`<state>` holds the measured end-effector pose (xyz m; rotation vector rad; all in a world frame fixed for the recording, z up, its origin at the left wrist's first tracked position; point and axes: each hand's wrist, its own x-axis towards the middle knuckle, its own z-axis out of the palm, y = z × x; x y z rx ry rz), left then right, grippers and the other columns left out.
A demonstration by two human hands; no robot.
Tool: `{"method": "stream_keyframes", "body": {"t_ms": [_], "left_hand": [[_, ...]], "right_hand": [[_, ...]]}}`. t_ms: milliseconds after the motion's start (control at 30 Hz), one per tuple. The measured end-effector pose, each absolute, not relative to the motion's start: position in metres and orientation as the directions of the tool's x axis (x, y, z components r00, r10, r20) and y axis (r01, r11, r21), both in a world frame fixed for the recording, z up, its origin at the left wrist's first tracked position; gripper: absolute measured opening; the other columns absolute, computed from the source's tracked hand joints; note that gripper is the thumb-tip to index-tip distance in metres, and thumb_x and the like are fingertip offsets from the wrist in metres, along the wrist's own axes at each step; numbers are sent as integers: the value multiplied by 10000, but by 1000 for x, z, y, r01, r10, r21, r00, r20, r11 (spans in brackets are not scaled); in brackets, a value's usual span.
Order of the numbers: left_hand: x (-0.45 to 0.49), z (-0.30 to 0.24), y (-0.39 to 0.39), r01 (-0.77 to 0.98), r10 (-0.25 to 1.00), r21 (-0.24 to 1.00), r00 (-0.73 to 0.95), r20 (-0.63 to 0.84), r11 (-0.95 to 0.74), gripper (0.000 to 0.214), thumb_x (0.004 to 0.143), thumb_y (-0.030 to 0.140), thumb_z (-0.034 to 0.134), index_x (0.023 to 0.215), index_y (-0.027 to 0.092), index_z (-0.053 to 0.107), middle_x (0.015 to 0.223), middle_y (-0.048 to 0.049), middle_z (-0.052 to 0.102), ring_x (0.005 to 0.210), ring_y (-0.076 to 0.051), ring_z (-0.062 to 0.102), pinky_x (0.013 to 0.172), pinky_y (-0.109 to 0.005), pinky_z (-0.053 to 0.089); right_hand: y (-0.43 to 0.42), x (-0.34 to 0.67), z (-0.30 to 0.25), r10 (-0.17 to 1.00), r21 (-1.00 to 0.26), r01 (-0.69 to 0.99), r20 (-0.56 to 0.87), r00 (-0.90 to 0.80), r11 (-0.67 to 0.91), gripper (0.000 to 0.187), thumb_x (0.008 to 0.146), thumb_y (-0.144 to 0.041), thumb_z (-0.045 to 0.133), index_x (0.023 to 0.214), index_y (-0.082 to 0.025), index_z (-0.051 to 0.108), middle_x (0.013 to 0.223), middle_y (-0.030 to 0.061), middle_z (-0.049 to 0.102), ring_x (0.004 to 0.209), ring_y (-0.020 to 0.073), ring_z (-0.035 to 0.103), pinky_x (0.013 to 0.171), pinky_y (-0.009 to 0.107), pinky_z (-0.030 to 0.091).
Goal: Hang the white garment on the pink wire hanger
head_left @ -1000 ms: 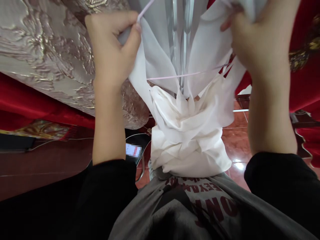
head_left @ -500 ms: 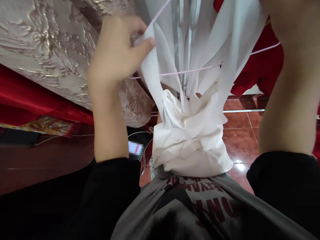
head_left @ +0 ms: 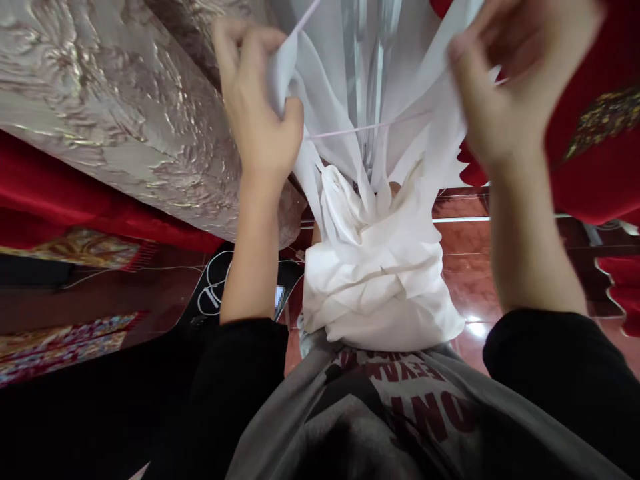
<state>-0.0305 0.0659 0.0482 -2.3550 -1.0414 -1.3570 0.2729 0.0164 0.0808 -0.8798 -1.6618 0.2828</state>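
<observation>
A sheer white fabric [head_left: 330,87] hangs in front of me, and its lower part lies bunched as a thick white heap of cloth [head_left: 380,293] on my lap. My left hand [head_left: 263,100] grips the fabric's left edge, fingers behind it and thumb in front. A thin pale pink cord [head_left: 350,131] runs across the fabric, and a stretch of it rises from beside my left hand. At the fabric's right side is my right hand [head_left: 515,80], raised and smeared by motion. Its fingers look bent, but what they hold, if anything, is unclear.
Shiny embossed beige cloth [head_left: 125,113] fills the left side, with red cloth [head_left: 90,207] below it. More red drapery [head_left: 595,160] hangs at right. A black surface with a white cable [head_left: 213,293] and a partly hidden phone [head_left: 279,297] is left of my lap, above red floor tiles [head_left: 465,267].
My right hand has moved left and down into fuller view, closer to the fabric. My left hand has shifted slightly, its thumb now lower and more upright, still at the fabric's edge.
</observation>
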Motion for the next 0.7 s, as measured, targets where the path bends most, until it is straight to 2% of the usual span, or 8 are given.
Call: {"method": "stream_keyframes", "body": {"t_ms": [67,100,233,300,400,467,567,700], "left_hand": [[-26,37,64,669,439,194,219,871,-718,662,615,-126,637,1201,167,545,1173,-108,453,1184,-293,475,1094,-360,398],[-23,30,62,648,417,217,172,892,-730,686,601,-116,648,1222,157,549,1175,-120,457,1187,-300,477,1096,-375,394],[-3,2,45,576,403,341,-22,915,-743,686,699,38,754,1321,200,512,1328,-152,428,1327,-303,401,1183,-399,297],[6,-13,39,543,434,428,-127,892,-722,717,712,101,805,1343,164,471,1392,-174,397,1381,-302,347,1223,-417,227],[18,-36,38,481,457,540,-289,841,-690,844,709,179,868,1388,120,370,1432,-187,372,1404,-294,322,1236,-439,194],[27,-50,37,401,544,650,-355,760,-646,754,795,284,829,1368,171,351,1409,-151,423,1355,-270,405,1196,-432,282],[47,-59,24,307,701,782,-347,623,-543,470,923,400,695,1244,203,413,1248,-98,564,1208,-248,563,1069,-408,447],[68,-46,-8,324,637,764,-424,644,-558,497,958,426,670,1286,191,381,1293,-132,555,1245,-238,570,1070,-384,482]], "right_hand": [[17,253,51,581,-416,461,755,-305,784,180,939,-325,586,1030,-184,649,941,-1,620,838,60,572,794,208,496],[18,245,36,589,-395,474,707,-390,787,222,933,-349,589,1104,-216,638,1050,18,641,952,112,600,884,268,522],[28,224,-2,717,-480,556,597,-360,679,386,908,-457,593,1263,-309,572,1359,26,552,1292,231,486,1119,451,448],[32,221,-5,752,-531,568,602,-270,629,402,932,-443,554,1306,-296,540,1342,35,552,1247,204,501,1073,404,468],[37,221,0,796,-607,549,571,-202,575,365,950,-440,549,1260,-248,570,1225,47,577,968,129,553,845,283,492],[36,220,0,821,-640,542,539,-190,545,322,957,-486,548,1135,-230,631,1074,37,590,797,89,498,744,250,452],[23,216,-10,804,-647,533,583,-114,545,381,985,-552,479,968,-213,653,883,30,545,732,78,422,706,237,408],[-4,204,-21,764,-682,485,644,44,548,415,989,-566,459,892,-201,632,842,36,498,721,86,405,644,254,365]]}}
